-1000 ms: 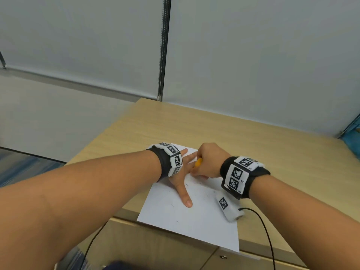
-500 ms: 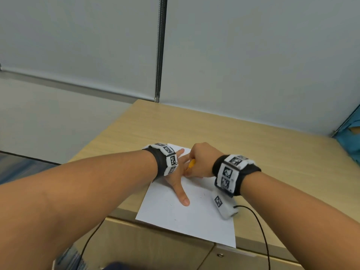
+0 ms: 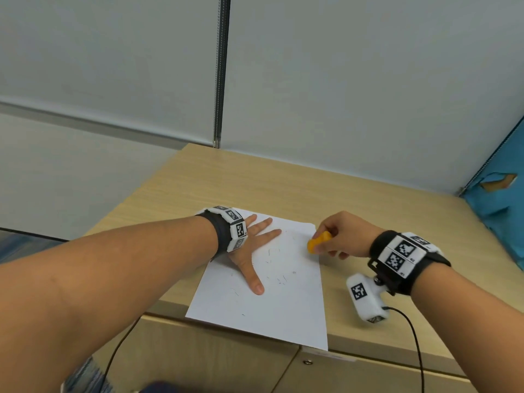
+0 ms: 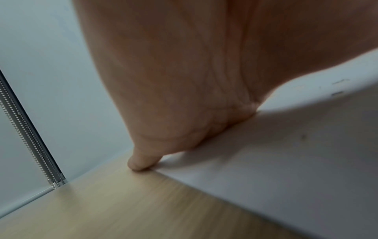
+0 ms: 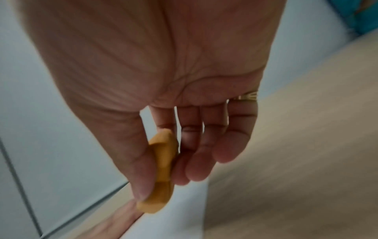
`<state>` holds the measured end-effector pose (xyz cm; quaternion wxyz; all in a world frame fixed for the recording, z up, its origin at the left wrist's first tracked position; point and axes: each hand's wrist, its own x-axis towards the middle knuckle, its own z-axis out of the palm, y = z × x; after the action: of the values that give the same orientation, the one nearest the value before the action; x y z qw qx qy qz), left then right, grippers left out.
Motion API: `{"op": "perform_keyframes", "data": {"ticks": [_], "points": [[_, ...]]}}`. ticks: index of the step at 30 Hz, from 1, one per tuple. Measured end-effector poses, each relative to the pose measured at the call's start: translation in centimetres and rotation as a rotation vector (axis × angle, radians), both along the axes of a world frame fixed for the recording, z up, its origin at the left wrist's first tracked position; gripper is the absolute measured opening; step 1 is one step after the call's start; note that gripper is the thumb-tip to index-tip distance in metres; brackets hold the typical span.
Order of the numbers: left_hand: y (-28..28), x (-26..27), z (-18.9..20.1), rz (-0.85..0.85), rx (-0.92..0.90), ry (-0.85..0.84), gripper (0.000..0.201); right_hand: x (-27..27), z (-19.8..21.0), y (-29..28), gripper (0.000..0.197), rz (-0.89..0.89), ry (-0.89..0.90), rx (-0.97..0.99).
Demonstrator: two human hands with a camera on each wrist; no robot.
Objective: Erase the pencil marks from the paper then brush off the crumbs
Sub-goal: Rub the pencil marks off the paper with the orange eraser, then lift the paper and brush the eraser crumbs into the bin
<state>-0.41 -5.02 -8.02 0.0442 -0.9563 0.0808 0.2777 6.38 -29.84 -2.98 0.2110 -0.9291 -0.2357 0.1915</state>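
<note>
Orange eraser [image 3: 319, 241], pinched between thumb and fingertips of right hand [image 3: 344, 235], grip closed on it, at right edge of paper [image 3: 283, 313]. Judged soft, light, slightly grippy; best held low by its flat sides. Paper thin, likely to slide or crease; left hand [image 3: 251, 245] lies flat, fingers spread, pinning it. Dark crumbs [image 3: 279, 279] scattered mid-sheet. Pale wood-grain surface [image 3: 283, 188]; grey walls behind, blue item [image 3: 504, 199] far right.

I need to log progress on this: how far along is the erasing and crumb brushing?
Rubbing looks largely done: dark specks lie scattered on the paper. In hand: the right hand pinches the orange eraser at the sheet's right edge; the left hand presses the sheet flat. Left: brushing those off.
</note>
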Motion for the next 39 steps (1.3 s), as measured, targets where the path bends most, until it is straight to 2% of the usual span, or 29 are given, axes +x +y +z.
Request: {"op": "perform_keyframes", "data": {"ticks": [7,15,17,22,25,28,31,33,36,39], "points": [[-0.2,-0.6,0.4,-0.023,0.031,-0.004,0.144,-0.8,-1.6,-5.8,0.021,-0.174,0.071,0.041],[-1.3,-1.8,3.2,-0.179,0.128,0.075,0.119,-2.4,-1.5,-8.1,0.028,-0.128,-0.003,-0.115],[-1.4,-2.5,3.9,-0.229,0.129,0.106,0.114,-2.4,-0.8,-7.5,0.030,-0.089,-0.050,-0.193],[-1.4,-4.5,4.3,-0.299,0.104,0.170,0.108,-3.0,0.2,-2.7,0.040,-0.010,-0.150,-0.210],[-0.8,-5.3,4.6,-0.309,0.079,0.195,0.110,-3.8,-0.5,1.1,0.055,0.064,-0.155,-0.342],[-0.4,-5.8,5.1,-0.319,0.069,0.198,0.107,-4.1,-0.9,4.7,0.057,0.079,-0.151,-0.464],[0.4,-6.9,5.5,-0.313,0.086,0.132,0.095,-3.7,-1.3,7.0,0.038,0.095,-0.153,-0.517],[0.8,-8.2,5.7,-0.302,0.040,0.019,0.083,-3.6,-1.3,7.4,0.035,0.090,-0.130,-0.518],[1.2,-11.1,6.1,-0.214,-0.227,-0.288,0.066,-3.6,-0.9,7.3,0.039,0.051,-0.054,-0.487],[1.9,-14.4,6.0,-0.069,-0.511,-0.471,0.037,-3.6,-0.8,6.4,0.042,0.012,-0.037,-0.418]]}}
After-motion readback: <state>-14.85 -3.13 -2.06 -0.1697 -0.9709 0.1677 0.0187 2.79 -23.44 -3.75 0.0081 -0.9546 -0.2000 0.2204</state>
